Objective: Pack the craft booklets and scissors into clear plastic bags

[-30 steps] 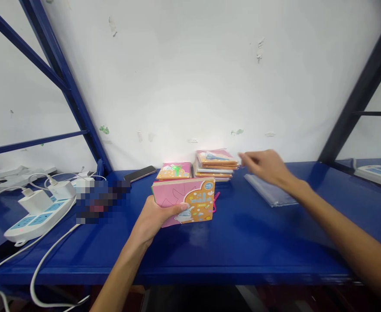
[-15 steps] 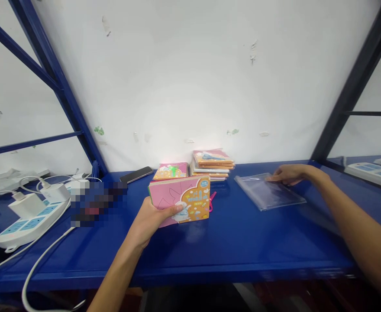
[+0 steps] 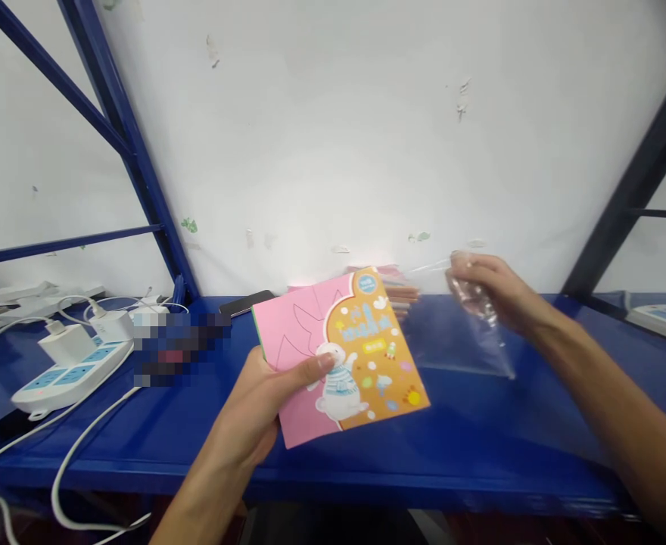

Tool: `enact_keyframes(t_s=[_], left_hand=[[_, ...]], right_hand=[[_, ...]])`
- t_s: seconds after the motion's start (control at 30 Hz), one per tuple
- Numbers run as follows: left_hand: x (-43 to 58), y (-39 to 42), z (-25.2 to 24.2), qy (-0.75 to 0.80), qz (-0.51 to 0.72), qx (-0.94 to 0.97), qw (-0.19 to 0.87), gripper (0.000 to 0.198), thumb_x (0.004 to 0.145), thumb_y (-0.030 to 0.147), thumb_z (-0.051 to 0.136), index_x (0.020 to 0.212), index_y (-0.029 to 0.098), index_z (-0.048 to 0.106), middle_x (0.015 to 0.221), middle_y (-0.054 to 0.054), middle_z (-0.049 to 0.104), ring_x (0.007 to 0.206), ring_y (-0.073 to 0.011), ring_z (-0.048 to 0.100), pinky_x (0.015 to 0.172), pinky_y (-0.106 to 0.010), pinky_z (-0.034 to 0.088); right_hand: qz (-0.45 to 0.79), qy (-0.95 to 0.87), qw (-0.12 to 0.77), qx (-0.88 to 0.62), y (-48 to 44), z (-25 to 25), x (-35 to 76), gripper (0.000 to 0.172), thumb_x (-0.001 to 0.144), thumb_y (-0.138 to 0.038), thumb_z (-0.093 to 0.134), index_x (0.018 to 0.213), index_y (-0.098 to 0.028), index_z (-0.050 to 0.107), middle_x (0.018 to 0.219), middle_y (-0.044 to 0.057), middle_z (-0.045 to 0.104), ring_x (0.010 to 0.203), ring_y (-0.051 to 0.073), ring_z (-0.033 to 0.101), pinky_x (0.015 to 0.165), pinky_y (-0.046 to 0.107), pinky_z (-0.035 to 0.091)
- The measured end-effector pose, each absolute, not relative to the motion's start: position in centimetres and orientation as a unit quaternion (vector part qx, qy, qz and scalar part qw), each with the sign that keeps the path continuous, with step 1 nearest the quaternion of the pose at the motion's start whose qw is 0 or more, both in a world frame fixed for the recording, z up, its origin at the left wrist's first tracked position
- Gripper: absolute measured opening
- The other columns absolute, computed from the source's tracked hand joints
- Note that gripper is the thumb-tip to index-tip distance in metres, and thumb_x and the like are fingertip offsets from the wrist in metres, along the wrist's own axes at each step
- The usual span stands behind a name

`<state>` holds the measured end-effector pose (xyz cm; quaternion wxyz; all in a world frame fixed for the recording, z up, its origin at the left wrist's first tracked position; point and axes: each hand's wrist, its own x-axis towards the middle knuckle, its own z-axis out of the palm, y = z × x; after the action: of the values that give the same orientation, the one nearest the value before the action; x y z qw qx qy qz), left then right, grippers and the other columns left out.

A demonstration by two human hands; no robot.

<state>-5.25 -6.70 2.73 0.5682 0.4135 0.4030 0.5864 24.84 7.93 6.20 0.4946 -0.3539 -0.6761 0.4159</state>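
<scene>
My left hand (image 3: pixel 259 405) grips a pink and orange paper booklet (image 3: pixel 378 363) by its left side, thumb across the front cover, which carries a white cartoon animal in a striped shirt. The booklet is tilted, its cover turned toward me. To the right, my right hand (image 3: pixel 483 284) pinches a clear plastic bag (image 3: pixel 458 341) near its upper edge. The bag hangs crumpled over the table, just right of the booklet, and looks as if nothing is in it. Behind the booklet, partly hidden, rises a stack of similar booklets (image 3: pixel 404 295).
The blue table (image 3: pixel 508 431) stands against a white wall. At the left lie a white power strip (image 3: pixel 75 375) with plugged-in chargers, loose white cables and a dark phone (image 3: pixel 246 303). Another power strip (image 3: pixel 665 322) is at the far right. Blue frame posts rise on both sides.
My right hand has lifted the plastic bag off the table and brought it left, toward the booklets. My left hand has tilted the held booklets so the cover faces me more fully.
</scene>
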Motion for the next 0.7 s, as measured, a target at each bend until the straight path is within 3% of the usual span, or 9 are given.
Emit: enact_keyframes(t_s=[0.1,0.23,0.47,0.6,0.7], left_hand=[[-4.0,-7.2,2.7,0.417,0.592,0.422,0.545,0.054,0.064,0.031,0.093,0.113,0.015,0.078,0.111,-0.016,0.080,0.097,-0.0401,0.076,0.084,-0.049,0.064],[-4.5,-7.0,2.6,0.461,0.607,0.430,0.485,0.051,0.064,0.033,0.093,0.108,0.012,0.079,0.105,-0.016,0.081,0.094,-0.0396,0.077,0.079,-0.047,0.066],[-7.0,-6.3,3.1,0.476,0.657,0.394,0.431,0.077,0.064,0.029,0.095,0.133,0.011,0.067,0.109,-0.016,0.080,0.096,-0.0372,0.077,0.076,-0.040,0.067],[-6.8,-6.0,3.0,0.477,0.667,0.388,0.421,0.083,0.064,0.028,0.095,0.139,0.012,0.063,0.110,-0.015,0.080,0.097,-0.0359,0.077,0.078,-0.040,0.067],[-6.4,-5.8,3.0,0.472,0.674,0.384,0.420,0.084,0.062,0.028,0.095,0.139,0.013,0.063,0.113,-0.014,0.080,0.097,-0.0358,0.077,0.079,-0.041,0.067]], right_hand=[[0.455,-0.702,0.458,-0.301,6.7,5.4,21.6,0.026,0.084,-0.043,0.070,0.069,-0.022,0.066,0.065,0.003,0.066,0.056,0.018,0.060,0.050,0.030,0.047],[0.508,-0.697,0.438,-0.253,5.3,5.8,20.8,0.027,0.085,-0.046,0.064,0.078,-0.021,0.074,0.095,0.013,0.079,0.074,0.028,0.072,0.052,0.035,0.051],[0.502,-0.579,0.526,-0.368,4.4,6.5,22.0,0.026,0.085,-0.044,0.064,0.069,-0.024,0.064,0.082,0.009,0.080,0.089,0.038,0.073,0.065,0.045,0.054],[0.503,-0.574,0.532,-0.367,4.8,6.1,22.1,0.023,0.081,-0.046,0.069,0.070,-0.025,0.065,0.082,0.009,0.080,0.104,0.042,0.070,0.067,0.048,0.054],[0.511,-0.593,0.507,-0.359,4.9,5.9,21.7,0.023,0.083,-0.045,0.066,0.069,-0.026,0.066,0.076,0.009,0.079,0.104,0.042,0.070,0.071,0.049,0.054]])
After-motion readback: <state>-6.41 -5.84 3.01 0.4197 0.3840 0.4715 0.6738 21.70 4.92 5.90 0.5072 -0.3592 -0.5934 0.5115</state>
